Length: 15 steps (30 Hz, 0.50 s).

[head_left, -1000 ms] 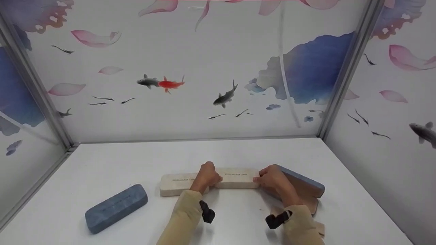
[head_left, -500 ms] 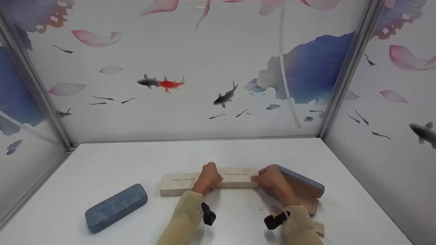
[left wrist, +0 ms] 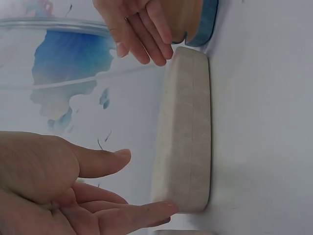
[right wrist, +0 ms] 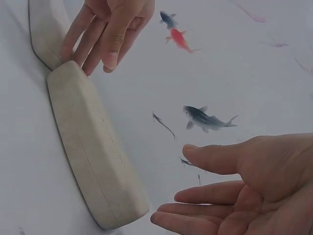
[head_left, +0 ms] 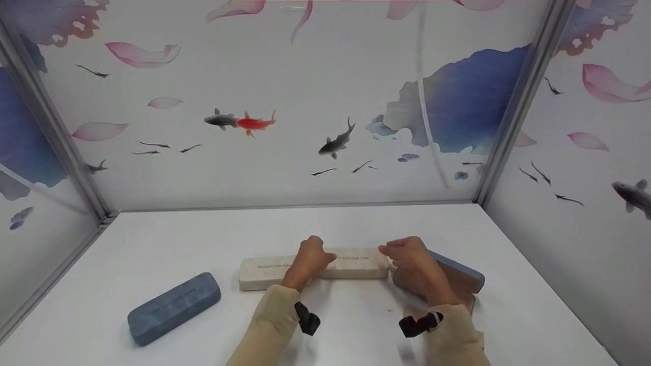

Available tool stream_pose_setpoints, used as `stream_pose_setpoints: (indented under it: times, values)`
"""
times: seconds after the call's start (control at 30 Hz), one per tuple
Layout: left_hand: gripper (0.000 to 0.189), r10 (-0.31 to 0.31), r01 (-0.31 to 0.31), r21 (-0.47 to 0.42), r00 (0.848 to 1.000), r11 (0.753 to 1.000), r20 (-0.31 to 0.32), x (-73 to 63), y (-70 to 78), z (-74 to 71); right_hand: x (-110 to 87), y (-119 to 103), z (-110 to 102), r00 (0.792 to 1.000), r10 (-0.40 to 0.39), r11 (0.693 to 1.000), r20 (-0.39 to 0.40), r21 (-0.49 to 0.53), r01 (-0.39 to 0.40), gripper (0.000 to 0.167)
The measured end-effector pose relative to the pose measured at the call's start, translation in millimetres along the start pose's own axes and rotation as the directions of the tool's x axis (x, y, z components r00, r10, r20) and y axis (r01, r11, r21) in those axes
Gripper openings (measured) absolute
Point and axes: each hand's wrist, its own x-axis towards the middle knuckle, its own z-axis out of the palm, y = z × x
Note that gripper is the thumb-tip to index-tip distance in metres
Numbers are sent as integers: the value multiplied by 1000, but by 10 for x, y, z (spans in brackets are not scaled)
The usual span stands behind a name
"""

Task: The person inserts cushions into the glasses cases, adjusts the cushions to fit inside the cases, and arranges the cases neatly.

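Note:
Two cream glasses cases with small printed lettering lie shut, end to end, on the white table: the left case [head_left: 259, 277] and the right case [head_left: 358, 265]. My left hand [head_left: 309, 258] is over the spot where they meet. Its thumb is raised and its fingers are extended; in the left wrist view a fingertip [left wrist: 168, 207] is at the near end of the right cream case. My right hand [head_left: 413, 255] is by that case's other end, thumb apart from straight fingers [right wrist: 190, 223]. A small gap shows between them and the case in the right wrist view.
A blue glasses case [head_left: 175, 308] lies shut and slanted at the left. Behind my right hand is another blue case [head_left: 460, 274], opened, its brown inside showing. A light brown piece is mostly hidden by the right sleeve [head_left: 455, 330]. Printed panels [head_left: 285, 178] enclose the table.
My right hand has let go of the right cream case's end and lifted slightly off it. The left thumb has loosened. Both cream cases stay in place.

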Motion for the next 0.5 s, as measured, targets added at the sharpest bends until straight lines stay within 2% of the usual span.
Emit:
stream_pose_setpoints:
  times: [0.13,0.23,0.33,0.5]
  values:
    - [48,-5,5,-5,1000,1000,8,-43,80,-18,-53,-9,-12,999,-26,995,26,97,23,58]
    - [49,1,-1,-4,1000,1000,20,-75,139,-21,-98,-32,-45,998,-50,993,33,106,46,59]
    - [48,23,-23,-11,1000,1000,15,-104,198,-33,-163,-79,-103,997,-72,997,12,38,72,57]
    - [44,70,-71,-63,997,995,-28,-144,291,-72,-297,-178,-206,990,-136,988,-19,-73,135,52]
